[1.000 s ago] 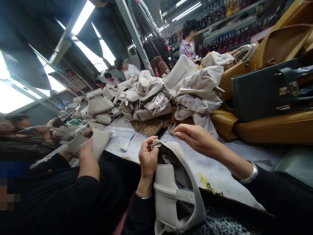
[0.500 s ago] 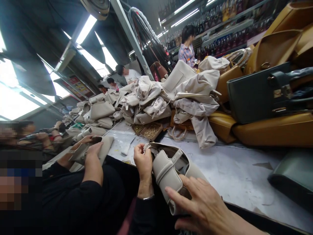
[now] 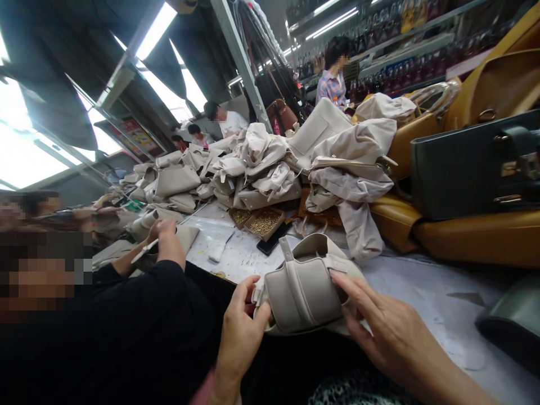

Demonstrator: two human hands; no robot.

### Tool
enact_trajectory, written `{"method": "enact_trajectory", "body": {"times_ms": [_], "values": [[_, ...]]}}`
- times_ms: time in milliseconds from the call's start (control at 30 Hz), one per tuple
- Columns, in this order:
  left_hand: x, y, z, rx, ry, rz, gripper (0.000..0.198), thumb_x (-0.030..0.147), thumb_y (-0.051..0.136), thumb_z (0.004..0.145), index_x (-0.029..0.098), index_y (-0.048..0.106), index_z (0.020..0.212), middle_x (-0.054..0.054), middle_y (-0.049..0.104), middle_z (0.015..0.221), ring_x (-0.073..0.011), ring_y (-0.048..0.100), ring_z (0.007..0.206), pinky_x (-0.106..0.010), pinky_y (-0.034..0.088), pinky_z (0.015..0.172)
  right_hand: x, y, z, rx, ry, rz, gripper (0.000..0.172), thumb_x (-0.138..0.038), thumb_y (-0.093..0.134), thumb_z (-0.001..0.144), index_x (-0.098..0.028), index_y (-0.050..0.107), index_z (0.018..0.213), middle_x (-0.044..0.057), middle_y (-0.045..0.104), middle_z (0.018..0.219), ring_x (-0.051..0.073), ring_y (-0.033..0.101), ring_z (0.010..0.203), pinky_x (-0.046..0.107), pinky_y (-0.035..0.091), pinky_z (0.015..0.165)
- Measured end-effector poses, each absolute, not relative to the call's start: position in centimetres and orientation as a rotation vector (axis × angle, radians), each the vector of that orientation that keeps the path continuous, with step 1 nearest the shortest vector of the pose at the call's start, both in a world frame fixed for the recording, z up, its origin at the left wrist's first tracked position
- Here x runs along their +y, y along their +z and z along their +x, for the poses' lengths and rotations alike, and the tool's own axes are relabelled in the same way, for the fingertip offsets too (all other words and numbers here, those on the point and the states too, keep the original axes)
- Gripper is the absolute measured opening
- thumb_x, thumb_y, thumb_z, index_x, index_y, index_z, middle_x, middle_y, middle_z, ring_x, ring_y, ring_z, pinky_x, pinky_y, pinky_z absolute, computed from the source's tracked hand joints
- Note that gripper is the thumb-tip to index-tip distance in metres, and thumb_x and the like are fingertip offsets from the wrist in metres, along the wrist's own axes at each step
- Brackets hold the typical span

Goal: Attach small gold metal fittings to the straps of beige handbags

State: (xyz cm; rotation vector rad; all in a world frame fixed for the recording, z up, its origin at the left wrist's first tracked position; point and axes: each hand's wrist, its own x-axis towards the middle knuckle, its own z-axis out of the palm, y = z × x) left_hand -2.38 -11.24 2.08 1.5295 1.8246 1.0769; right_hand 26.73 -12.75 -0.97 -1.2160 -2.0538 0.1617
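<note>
In front of me, at the table's near edge, a light grey handbag [image 3: 291, 295] is held between my two hands. Its flap and a raised strap face up, and its mouth gapes on the far side. My left hand [image 3: 242, 323] grips the bag's left end, thumb on top and fingers curled round a small tab. At the right end, my right hand [image 3: 375, 320] has its index finger by the flap edge and its other fingers under the side. Parts of those fingers are hidden by the bag.
Small open boxes of brass-coloured hardware [image 3: 265, 223] stand beyond the bag, beside a black phone [image 3: 273, 241]. Pale bags [image 3: 270, 174] are heaped behind. Dark green [image 3: 472, 169] and tan bags [image 3: 481, 233] lie right. A co-worker's hands [image 3: 164, 233] handle another pale bag at left.
The handbag has turned so its flap lies more level, facing me. My left hand has moved lower onto its end, my right hand to the right side. The phone has come into sight.
</note>
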Motion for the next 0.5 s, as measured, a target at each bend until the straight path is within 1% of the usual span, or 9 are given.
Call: {"method": "enact_trajectory", "body": {"times_ms": [67,100,167,233,267,333,400,433,500], "values": [[-11.6,2.5,-2.7,1.738,0.986,1.535,0.037,0.033,0.071,0.079,0.019,0.072,0.114,-0.011,0.076,0.108,-0.0268,0.073,0.096,-0.033,0.060,0.077,-12.8,-1.0,25.7,-2.046,0.190,-1.259,0.064,-0.033,0.051,0.101,-0.015,0.031,0.159,0.019,0.060,0.146,0.030,0.077,0.103,0.036,0.067,0.075],[-11.7,2.7,-2.8,1.694,0.941,1.542,0.034,0.034,0.070,0.081,0.018,0.073,0.111,-0.010,0.076,0.103,-0.0256,0.072,0.091,-0.031,0.060,0.075,-12.9,-0.9,25.1,-2.042,0.220,-1.274,0.068,-0.036,0.052,0.101,-0.015,0.027,0.160,0.020,0.063,0.143,0.030,0.078,0.096,0.037,0.068,0.070],[-11.5,3.1,-2.9,1.636,0.869,1.557,0.028,0.035,0.070,0.084,0.018,0.074,0.106,-0.008,0.076,0.093,-0.0227,0.071,0.081,-0.029,0.058,0.070,-13.1,-0.6,24.2,-2.030,0.341,-1.258,0.068,-0.033,0.051,0.102,-0.017,0.023,0.162,0.018,0.072,0.129,0.029,0.080,0.081,0.036,0.066,0.062],[-11.3,3.8,-3.0,1.611,0.773,1.584,0.022,0.035,0.070,0.086,0.018,0.075,0.099,-0.005,0.075,0.084,-0.0200,0.068,0.074,-0.026,0.055,0.066,-13.3,-0.1,23.8,-1.990,0.556,-1.131,0.059,-0.026,0.048,0.103,-0.023,0.030,0.158,0.013,0.077,0.118,0.026,0.079,0.081,0.034,0.065,0.066],[-11.2,4.2,-3.0,1.604,0.707,1.616,0.019,0.035,0.070,0.087,0.018,0.075,0.094,-0.004,0.073,0.079,-0.0186,0.067,0.070,-0.025,0.053,0.064,-13.3,0.2,23.9,-1.953,0.679,-1.043,0.051,-0.024,0.047,0.103,-0.026,0.038,0.153,0.010,0.077,0.116,0.025,0.078,0.086,0.033,0.065,0.071],[-11.0,5.4,-3.3,1.578,0.555,1.731,0.019,0.034,0.068,0.089,0.018,0.074,0.082,-0.002,0.070,0.071,-0.0163,0.063,0.065,-0.023,0.049,0.061,-13.2,0.5,25.0,-1.837,0.910,-0.883,0.029,-0.025,0.047,0.104,-0.031,0.055,0.131,0.006,0.075,0.112,0.023,0.074,0.096,0.032,0.062,0.082],[-10.8,6.5,-3.7,1.469,0.400,1.864,0.022,0.032,0.067,0.091,0.019,0.074,0.075,-0.001,0.068,0.068,-0.0151,0.061,0.063,-0.022,0.047,0.060,-12.9,0.4,26.8,-1.672,1.062,-0.832,0.013,-0.032,0.048,0.103,-0.031,0.061,0.106,0.004,0.071,0.102,0.023,0.070,0.094,0.032,0.060,0.082],[-10.7,7.0,-3.7,1.391,0.344,1.909,0.022,0.030,0.067,0.091,0.020,0.075,0.074,-0.001,0.068,0.068,-0.0150,0.062,0.063,-0.022,0.048,0.061,-12.7,0.2,27.9,-1.579,1.101,-0.840,0.014,-0.038,0.050,0.102,-0.030,0.060,0.098,0.004,0.067,0.095,0.023,0.068,0.090,0.032,0.060,0.078],[-10.1,7.4,-3.5,1.249,0.295,1.953,0.016,0.026,0.068,0.090,0.021,0.078,0.079,-0.002,0.071,0.075,-0.0157,0.065,0.069,-0.023,0.050,0.067,-12.1,-0.5,29.7,-1.396,1.130,-0.887,0.024,-0.050,0.053,0.098,-0.028,0.057,0.087,0.004,0.060,0.085,0.024,0.062,0.081,0.032,0.058,0.067]]}}
